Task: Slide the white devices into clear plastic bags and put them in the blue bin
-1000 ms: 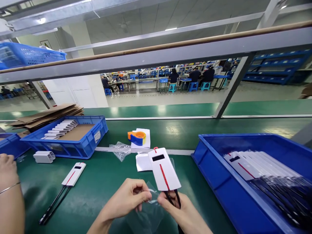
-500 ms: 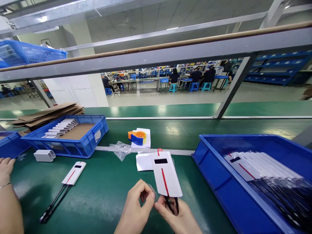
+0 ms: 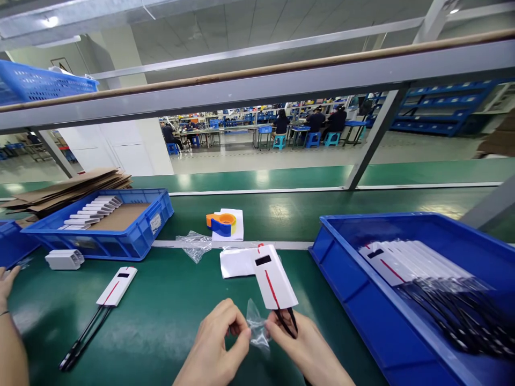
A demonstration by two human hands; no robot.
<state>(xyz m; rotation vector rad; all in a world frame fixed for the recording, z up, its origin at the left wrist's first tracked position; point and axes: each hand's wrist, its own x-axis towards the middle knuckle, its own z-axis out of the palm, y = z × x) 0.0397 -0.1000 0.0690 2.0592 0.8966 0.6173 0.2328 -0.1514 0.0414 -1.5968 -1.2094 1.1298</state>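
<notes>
My right hand (image 3: 303, 343) is closed around the black cables (image 3: 286, 320) of a white flat device (image 3: 274, 280), which has a dark window and a red stripe and tilts up above the hand. A clear plastic bag (image 3: 258, 328) spans the gap between my hands. My left hand (image 3: 219, 340) pinches the bag's left edge, while my right thumb and finger touch its right side. Flat on the green table to the left lies a second white device (image 3: 116, 286) with its black cables stretched toward me.
A deep blue bin (image 3: 346, 289) on the right holds several bagged devices. At left stand a blue tray (image 3: 142, 236) of white casings and one loose casing (image 3: 64, 259). Behind my hands are a tape dispenser (image 3: 223, 230), white papers (image 3: 237, 264) and crumpled plastic (image 3: 193, 245). Another person's hand (image 3: 6, 284) is far left.
The clear bag has come into fuller view between my hands, which are slightly farther apart. The other person's hand has moved left and down. The whole view has shifted slightly.
</notes>
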